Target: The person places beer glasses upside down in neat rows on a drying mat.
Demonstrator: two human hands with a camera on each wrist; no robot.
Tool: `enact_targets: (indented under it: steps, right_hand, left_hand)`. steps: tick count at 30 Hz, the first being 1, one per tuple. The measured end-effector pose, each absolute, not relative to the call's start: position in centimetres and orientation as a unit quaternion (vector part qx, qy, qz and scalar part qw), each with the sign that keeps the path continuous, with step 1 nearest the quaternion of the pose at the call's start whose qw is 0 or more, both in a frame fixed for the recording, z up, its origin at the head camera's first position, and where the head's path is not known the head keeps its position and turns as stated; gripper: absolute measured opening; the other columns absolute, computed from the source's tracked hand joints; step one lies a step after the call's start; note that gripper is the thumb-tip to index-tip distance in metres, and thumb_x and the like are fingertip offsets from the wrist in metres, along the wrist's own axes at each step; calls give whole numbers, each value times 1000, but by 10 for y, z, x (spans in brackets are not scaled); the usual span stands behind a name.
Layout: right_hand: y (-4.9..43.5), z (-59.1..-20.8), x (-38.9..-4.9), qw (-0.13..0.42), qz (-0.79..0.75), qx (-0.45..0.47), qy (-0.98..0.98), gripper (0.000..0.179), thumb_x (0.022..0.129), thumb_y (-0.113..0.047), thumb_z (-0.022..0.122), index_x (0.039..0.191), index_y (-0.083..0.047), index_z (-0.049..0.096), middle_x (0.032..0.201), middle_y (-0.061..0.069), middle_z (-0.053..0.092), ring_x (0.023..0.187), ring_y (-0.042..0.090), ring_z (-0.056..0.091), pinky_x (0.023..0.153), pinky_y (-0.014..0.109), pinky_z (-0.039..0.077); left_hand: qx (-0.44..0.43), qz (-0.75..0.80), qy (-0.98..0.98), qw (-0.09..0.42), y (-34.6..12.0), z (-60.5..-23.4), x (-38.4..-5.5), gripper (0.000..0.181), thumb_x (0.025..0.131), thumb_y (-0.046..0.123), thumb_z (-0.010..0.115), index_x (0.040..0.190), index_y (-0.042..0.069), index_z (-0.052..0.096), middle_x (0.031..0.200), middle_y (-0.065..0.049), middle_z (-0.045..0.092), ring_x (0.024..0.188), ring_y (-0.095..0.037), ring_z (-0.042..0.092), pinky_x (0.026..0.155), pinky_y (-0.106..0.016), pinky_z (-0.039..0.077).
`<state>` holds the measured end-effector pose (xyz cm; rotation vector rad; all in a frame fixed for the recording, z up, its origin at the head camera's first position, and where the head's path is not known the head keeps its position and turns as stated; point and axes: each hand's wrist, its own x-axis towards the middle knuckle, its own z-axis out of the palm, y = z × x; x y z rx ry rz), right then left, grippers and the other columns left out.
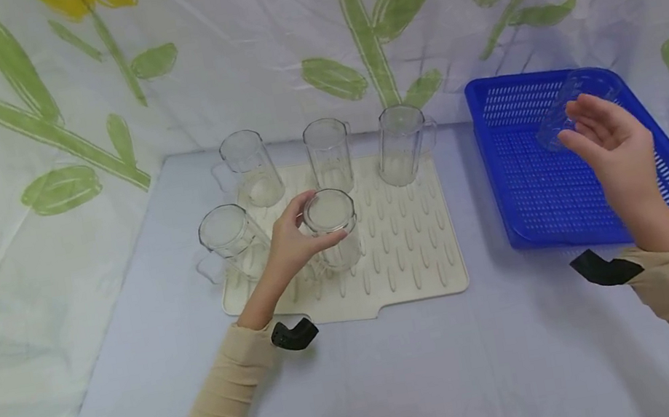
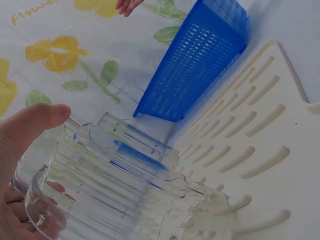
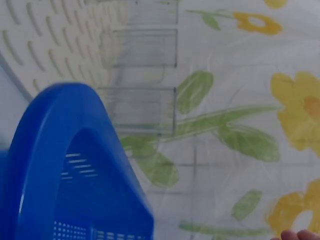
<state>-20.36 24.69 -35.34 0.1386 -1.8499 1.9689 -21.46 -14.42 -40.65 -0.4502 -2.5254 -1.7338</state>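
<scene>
My left hand (image 1: 296, 238) grips a clear glass mug (image 1: 339, 246) near its rim, thumb on the near side, over the front of a cream ribbed drying mat (image 1: 413, 262). Whether its base touches the mat is hard to tell. Left of it another glass mug (image 1: 231, 237) stands on the mat. Behind, a row holds a left mug (image 1: 251, 171), a middle mug (image 1: 328, 154) and a right mug (image 1: 401, 145). Over the blue basket (image 1: 515, 237), my right hand (image 1: 620, 149) has its thumb and fingers apart, holding nothing. Beside its fingers a glass mug (image 1: 553, 124) leans inside the basket.
A white cloth (image 1: 436, 376) covers the table. Behind it hangs a white sheet (image 1: 229, 56) painted with yellow flowers and green leaves. The basket's raised rim stands to the right of the mat.
</scene>
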Motion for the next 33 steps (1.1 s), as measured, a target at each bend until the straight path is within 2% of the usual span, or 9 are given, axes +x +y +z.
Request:
enact_targets:
  steps: [5,14,19,24,33]
  right_hand:
    - [260,-355,-213,255,721,-6,-644,40,77,7,65,115,-1,56,109,8,54,109,18,46,93,17,33]
    - [282,-352,-234,266,706,-71,-653,59,77,1,67,130,-1,39,120,4,42,117,13,38,96,14,25]
    - [294,-353,-247,268,615,-108,-733,61,79,-8,67,133,-4,37,125,3,40,119,11,36,95,12,25]
    - [301,-364,-257,296,502,-117,-804,62,79,-14,66,133,-4,37,129,7,39,118,13,36,96,14,26]
    - [305,-368,-270,300,478,-137,-814,64,80,-21,65,134,-6,34,130,7,35,119,12,32,94,9,23]
  left_hand:
    - [-149,-560,-815,20,-145,-406,-214,70,70,6,76,129,-5,39,131,-18,41,121,-26,35,98,-35,30]
    - [-153,-550,-821,31,-150,-405,-214,70,68,5,77,127,-7,41,127,-20,44,117,-29,39,94,-39,34]
    - [-152,-555,-817,28,-151,-406,-214,70,68,5,77,127,-7,41,127,-20,44,116,-29,40,94,-39,34]
    - [-151,-560,-814,25,-150,-406,-213,70,68,5,77,127,-7,40,126,-21,44,114,-30,41,93,-38,35]
    - [-151,-559,-815,24,-151,-415,-217,73,68,6,77,129,-5,39,128,-22,43,116,-31,40,94,-38,35]
